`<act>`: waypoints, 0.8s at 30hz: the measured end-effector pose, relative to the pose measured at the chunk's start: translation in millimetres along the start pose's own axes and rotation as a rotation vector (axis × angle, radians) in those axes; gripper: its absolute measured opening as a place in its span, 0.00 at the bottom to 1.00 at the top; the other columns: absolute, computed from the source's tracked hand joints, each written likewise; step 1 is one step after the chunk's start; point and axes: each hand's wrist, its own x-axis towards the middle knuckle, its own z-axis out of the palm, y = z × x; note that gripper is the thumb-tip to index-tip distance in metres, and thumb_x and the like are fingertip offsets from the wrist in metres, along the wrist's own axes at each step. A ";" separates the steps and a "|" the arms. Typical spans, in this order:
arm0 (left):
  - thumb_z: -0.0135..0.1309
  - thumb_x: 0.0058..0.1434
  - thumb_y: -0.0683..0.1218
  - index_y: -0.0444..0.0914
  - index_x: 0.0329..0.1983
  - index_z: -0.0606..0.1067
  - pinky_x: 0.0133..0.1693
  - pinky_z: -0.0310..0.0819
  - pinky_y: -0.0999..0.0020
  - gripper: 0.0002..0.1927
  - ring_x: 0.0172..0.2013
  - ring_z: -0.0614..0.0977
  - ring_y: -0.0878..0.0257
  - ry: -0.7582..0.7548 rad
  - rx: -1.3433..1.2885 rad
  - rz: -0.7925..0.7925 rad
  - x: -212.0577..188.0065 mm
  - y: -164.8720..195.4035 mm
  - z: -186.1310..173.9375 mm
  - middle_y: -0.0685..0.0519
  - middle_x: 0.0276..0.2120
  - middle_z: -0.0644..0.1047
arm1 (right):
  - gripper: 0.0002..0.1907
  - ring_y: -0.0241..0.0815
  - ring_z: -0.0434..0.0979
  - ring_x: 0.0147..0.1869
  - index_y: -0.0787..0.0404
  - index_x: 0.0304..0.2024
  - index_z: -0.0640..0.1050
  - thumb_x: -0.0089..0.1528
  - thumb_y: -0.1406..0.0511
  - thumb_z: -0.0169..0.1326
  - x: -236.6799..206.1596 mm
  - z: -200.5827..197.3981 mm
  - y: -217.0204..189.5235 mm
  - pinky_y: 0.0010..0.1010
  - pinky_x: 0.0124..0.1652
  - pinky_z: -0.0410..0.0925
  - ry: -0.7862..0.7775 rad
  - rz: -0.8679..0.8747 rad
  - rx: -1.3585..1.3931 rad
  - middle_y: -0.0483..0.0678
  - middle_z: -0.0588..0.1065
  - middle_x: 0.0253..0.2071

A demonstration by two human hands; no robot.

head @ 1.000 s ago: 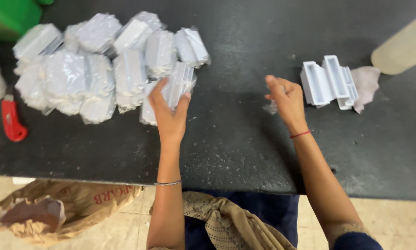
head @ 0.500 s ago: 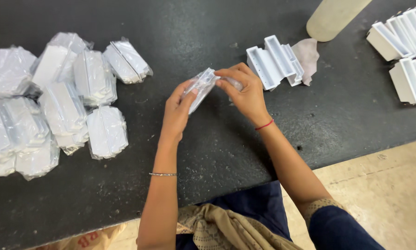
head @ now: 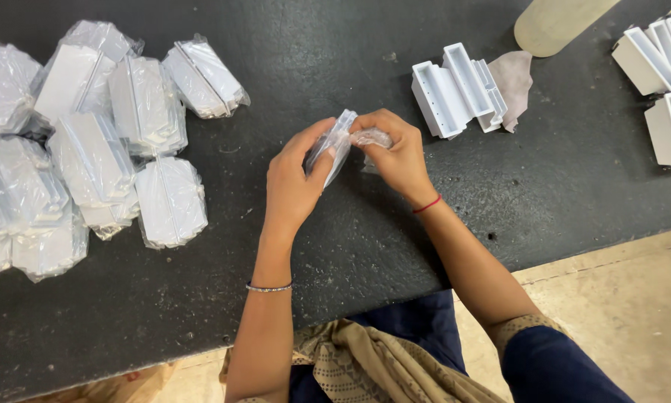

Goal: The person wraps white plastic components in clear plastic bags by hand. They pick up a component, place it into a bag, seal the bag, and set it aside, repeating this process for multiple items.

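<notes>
left hand (head: 298,175) and right hand (head: 395,149) are both gripping one plastic-wrapped white part (head: 334,145) — fingers closed on its wrap — above the dark surface (head: 335,45).

Before us lies a dark, speckled worktop (head: 335,45), and on its left side we see a heap of white plastic parts sealed in clear plastic bags (head: 89,149), packed touching one another. Near the top middle a small cluster of unwrapped white plastic channel-shaped parts (head: 458,93) lies just beside a crumpled piece of pale film (head: 516,78), with a beige rounded object (head: 555,22) above them at the frame's edge. At the far right we find more bare white plastic parts (head: 667,82) in rows, and below the worktop a tan floor (head: 634,298).
</notes>
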 end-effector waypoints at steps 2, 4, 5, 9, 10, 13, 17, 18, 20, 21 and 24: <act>0.55 0.66 0.43 0.43 0.59 0.77 0.52 0.78 0.64 0.17 0.54 0.83 0.55 -0.001 -0.016 0.023 0.0 4.3 -3.6 0.48 0.57 0.79 | 0.07 0.33 0.77 0.44 0.65 0.42 0.82 0.60 0.72 0.61 0.6 1.2 5.0 0.23 0.44 0.70 -0.018 0.096 0.103 0.45 0.78 0.41; 0.55 0.66 0.42 0.44 0.58 0.78 0.49 0.79 0.65 0.16 0.52 0.84 0.56 -0.016 -0.034 0.007 0.5 7.8 -5.3 0.50 0.57 0.79 | 0.07 0.32 0.76 0.43 0.65 0.41 0.82 0.60 0.71 0.61 2.3 -0.9 6.8 0.24 0.43 0.69 -0.041 0.219 0.205 0.44 0.78 0.40; 0.55 0.66 0.43 0.45 0.57 0.78 0.48 0.79 0.66 0.16 0.51 0.85 0.57 -0.032 -0.044 -0.024 0.4 9.2 -5.6 0.51 0.55 0.80 | 0.07 0.32 0.76 0.44 0.65 0.41 0.82 0.60 0.71 0.62 3.5 -3.1 6.0 0.24 0.44 0.69 -0.066 0.209 0.194 0.45 0.78 0.40; 0.55 0.68 0.43 0.44 0.55 0.79 0.47 0.77 0.64 0.13 0.48 0.83 0.56 -0.005 0.076 0.041 0.5 10.7 -2.5 0.53 0.51 0.80 | 0.08 0.36 0.78 0.48 0.66 0.44 0.82 0.61 0.72 0.61 5.9 -17.3 -7.1 0.26 0.48 0.71 -0.105 0.030 0.055 0.47 0.79 0.44; 0.56 0.67 0.43 0.44 0.54 0.79 0.47 0.77 0.63 0.13 0.47 0.83 0.56 0.011 0.105 0.063 0.4 10.1 -1.2 0.54 0.50 0.80 | 0.09 0.37 0.79 0.50 0.66 0.44 0.82 0.61 0.73 0.60 5.5 -20.2 -12.3 0.27 0.50 0.71 -0.101 -0.049 -0.001 0.48 0.79 0.45; 0.57 0.66 0.42 0.44 0.53 0.79 0.48 0.75 0.62 0.12 0.47 0.81 0.55 0.059 0.172 0.122 0.4 7.3 3.6 0.54 0.48 0.80 | 0.13 0.41 0.81 0.47 0.63 0.49 0.83 0.61 0.72 0.61 -2.4 -20.8 -29.1 0.29 0.47 0.73 0.018 -0.148 -0.187 0.48 0.79 0.44; 0.56 0.66 0.41 0.44 0.53 0.80 0.48 0.75 0.61 0.13 0.46 0.80 0.54 0.052 0.214 0.153 -0.4 4.5 5.4 0.54 0.47 0.79 | 0.14 0.46 0.83 0.45 0.60 0.48 0.82 0.58 0.71 0.62 -6.8 -7.7 -40.3 0.32 0.44 0.74 -0.009 -0.129 -0.350 0.49 0.80 0.43; 0.56 0.66 0.41 0.44 0.54 0.80 0.48 0.75 0.61 0.14 0.46 0.80 0.54 0.042 0.220 0.149 -0.6 4.8 6.6 0.54 0.47 0.79 | 0.15 0.47 0.83 0.44 0.60 0.48 0.82 0.58 0.70 0.63 -6.1 -7.3 -40.5 0.32 0.43 0.74 -0.011 -0.128 -0.375 0.49 0.80 0.43; 0.56 0.66 0.41 0.44 0.54 0.80 0.48 0.74 0.60 0.14 0.47 0.79 0.52 0.043 0.258 0.173 0.2 5.5 6.3 0.53 0.47 0.79 | 0.15 0.48 0.83 0.44 0.59 0.47 0.82 0.57 0.69 0.64 -5.3 -8.4 -39.2 0.34 0.43 0.74 -0.005 -0.139 -0.414 0.49 0.79 0.43; 0.56 0.66 0.41 0.43 0.53 0.80 0.49 0.74 0.59 0.14 0.47 0.79 0.51 0.033 0.267 0.191 1.5 6.3 7.0 0.52 0.47 0.78 | 0.15 0.49 0.82 0.44 0.59 0.47 0.82 0.57 0.69 0.64 -5.3 -8.6 -37.8 0.34 0.43 0.74 0.001 -0.147 -0.430 0.49 0.79 0.43; 0.55 0.67 0.40 0.42 0.53 0.80 0.50 0.73 0.57 0.13 0.49 0.78 0.50 -0.017 0.271 0.176 1.4 10.5 7.6 0.49 0.48 0.77 | 0.15 0.51 0.81 0.44 0.56 0.46 0.82 0.55 0.67 0.65 -9.0 -9.9 -32.9 0.37 0.43 0.74 0.007 -0.163 -0.455 0.49 0.78 0.41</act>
